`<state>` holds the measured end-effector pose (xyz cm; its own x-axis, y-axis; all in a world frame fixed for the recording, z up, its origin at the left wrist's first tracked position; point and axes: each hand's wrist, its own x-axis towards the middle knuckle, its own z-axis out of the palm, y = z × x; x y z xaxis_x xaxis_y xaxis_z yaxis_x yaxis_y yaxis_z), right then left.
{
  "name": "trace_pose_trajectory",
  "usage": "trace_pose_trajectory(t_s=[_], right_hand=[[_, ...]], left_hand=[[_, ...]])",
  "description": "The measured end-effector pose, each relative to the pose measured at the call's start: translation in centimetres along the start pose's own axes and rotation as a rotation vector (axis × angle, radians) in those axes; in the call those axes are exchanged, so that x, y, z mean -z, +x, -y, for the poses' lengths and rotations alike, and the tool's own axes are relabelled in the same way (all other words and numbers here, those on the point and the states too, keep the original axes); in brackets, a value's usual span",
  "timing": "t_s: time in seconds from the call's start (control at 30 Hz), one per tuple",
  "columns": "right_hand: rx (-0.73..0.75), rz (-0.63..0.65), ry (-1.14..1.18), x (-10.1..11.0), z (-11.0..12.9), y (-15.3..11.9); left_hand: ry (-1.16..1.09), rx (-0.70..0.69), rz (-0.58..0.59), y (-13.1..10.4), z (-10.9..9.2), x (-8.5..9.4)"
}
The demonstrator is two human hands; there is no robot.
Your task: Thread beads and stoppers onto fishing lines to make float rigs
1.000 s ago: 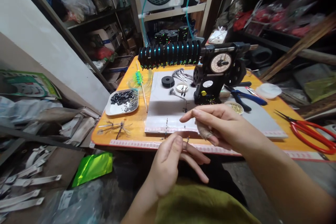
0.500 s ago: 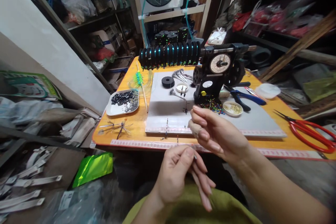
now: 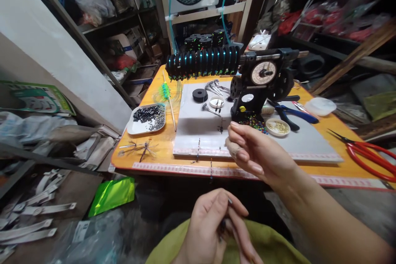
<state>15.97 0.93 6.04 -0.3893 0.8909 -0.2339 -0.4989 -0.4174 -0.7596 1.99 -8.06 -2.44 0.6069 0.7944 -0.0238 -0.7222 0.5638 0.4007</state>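
Note:
Low over the lap, my left hand (image 3: 213, 225) is closed, thumb against the index finger. A tiny grey tip shows at that pinch, and small dark bits show between the lower fingers; their kind is unclear. My right hand (image 3: 258, 150) is raised at the board's front edge with curled fingers, one wearing a beige wrap. What it pinches, if anything, is too fine to see. Near it, thin beaded strands (image 3: 198, 150) hang in front of the white board (image 3: 192, 140). Above stands a black winding machine (image 3: 252, 99) with a dial, its shaft carrying a row of black spools (image 3: 202, 62).
At left sits a white tray (image 3: 131, 126) of black tubes and small grey pieces. Loose colourful beads (image 3: 253, 123) lie by a dish of gold pieces (image 3: 277, 134). Blue-handled pliers (image 3: 298, 114) and red scissors (image 3: 360, 159) lie at right. A measuring tape (image 3: 173, 169) runs along the table's front edge.
My left hand has dropped toward the lap, away from my right hand, and its lower fingers have curled in. My right hand has barely moved. The whole view has shifted slightly.

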Motion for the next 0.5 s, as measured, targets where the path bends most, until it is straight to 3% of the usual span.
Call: trace_pose_trajectory(t_s=[0.37, 0.5], right_hand=[[-0.019, 0.037, -0.026, 0.2, -0.1, -0.1], [-0.015, 0.038, -0.026, 0.1, -0.1, -0.1]], left_hand=[[0.000, 0.014, -0.026, -1.7, 1.0, 1.3], [-0.050, -0.060, 0.044, -1.6, 1.8, 1.9]])
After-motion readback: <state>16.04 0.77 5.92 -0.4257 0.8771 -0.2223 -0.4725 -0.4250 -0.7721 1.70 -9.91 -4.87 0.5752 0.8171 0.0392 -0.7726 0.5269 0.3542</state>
